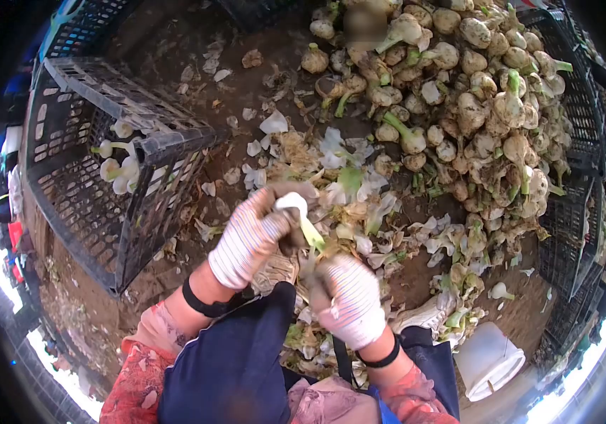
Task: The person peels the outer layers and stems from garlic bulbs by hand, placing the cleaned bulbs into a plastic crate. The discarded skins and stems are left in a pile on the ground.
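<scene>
My left hand (257, 230), in a striped, soiled glove, is closed around a white bulb (291, 203) with a pale green stem (312, 234) that slants down to the right. My right hand (345, 297), gloved alike, is curled just below the stem's end; its fingers are blurred, and what they hold cannot be made out. Loose peeled skins (351, 180) litter the ground beyond both hands. Ahead on the right lies a big heap of unpeeled, soil-stained bulbs (472, 113), some with green stems.
A black plastic crate (165, 145) stands at left, with several peeled white bulbs (122, 173) inside. More black crates (568, 233) line the right side. A white bucket (488, 360) lies tipped at lower right, near a single white bulb (501, 291).
</scene>
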Available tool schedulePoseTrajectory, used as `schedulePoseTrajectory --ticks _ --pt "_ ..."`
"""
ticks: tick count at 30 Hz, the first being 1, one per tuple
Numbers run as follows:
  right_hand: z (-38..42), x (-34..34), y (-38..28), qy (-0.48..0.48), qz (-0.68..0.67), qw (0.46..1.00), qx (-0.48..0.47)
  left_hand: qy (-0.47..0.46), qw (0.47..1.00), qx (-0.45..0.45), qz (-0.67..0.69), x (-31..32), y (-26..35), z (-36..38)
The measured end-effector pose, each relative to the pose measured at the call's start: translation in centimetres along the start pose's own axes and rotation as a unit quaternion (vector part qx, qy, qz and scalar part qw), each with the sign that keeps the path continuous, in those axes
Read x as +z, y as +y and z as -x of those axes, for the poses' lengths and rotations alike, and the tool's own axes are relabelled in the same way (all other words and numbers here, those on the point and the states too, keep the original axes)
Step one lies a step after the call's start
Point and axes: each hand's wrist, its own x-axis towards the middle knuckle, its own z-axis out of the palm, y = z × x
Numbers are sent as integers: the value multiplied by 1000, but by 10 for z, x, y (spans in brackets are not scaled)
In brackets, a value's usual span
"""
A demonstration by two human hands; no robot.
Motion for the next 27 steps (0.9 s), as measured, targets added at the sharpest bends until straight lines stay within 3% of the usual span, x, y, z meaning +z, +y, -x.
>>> schedulePoseTrajectory --ticks 1,2,5,9,11,13,15,16,18,19,23,25,27 --pt "10 4 6 -76 -20 997 -15 0 996 59 68 -3 -3 -5" --pt "16 6 8 -75 -21 997 -19 -21 992 68 104 -8 -3 -6" --pt "20 6 15 -217 128 959 126 -43 989 80 119 -11 10 0" --pt "26 -5 40 -177 185 948 188 -69 995 46 56 1 41 25" --pt "24 -8 52 -159 182 952 189 -175 982 19 65 11 64 44" --pt "19 -11 56 -134 186 957 180 -316 938 61 129 25 87 58" --pt "11 -15 62 -115 187 960 172 -474 813 155 301 51 82 56" --pt "8 -14 66 -95 200 957 190 -477 811 155 301 52 95 57" --pt "2 -18 68 -41 197 957 208 -468 855 48 219 50 123 65" --pt "-3 -25 72 -45 195 955 221 -469 855 42 217 51 119 64" --pt "-25 -45 106 127 198 951 198 -456 839 106 278 55 97 70" --pt "-45 -52 118 162 159 954 194 -433 839 -41 327 51 111 77" --pt "-66 -54 133 144 156 957 199 -429 848 3 311 50 101 66"
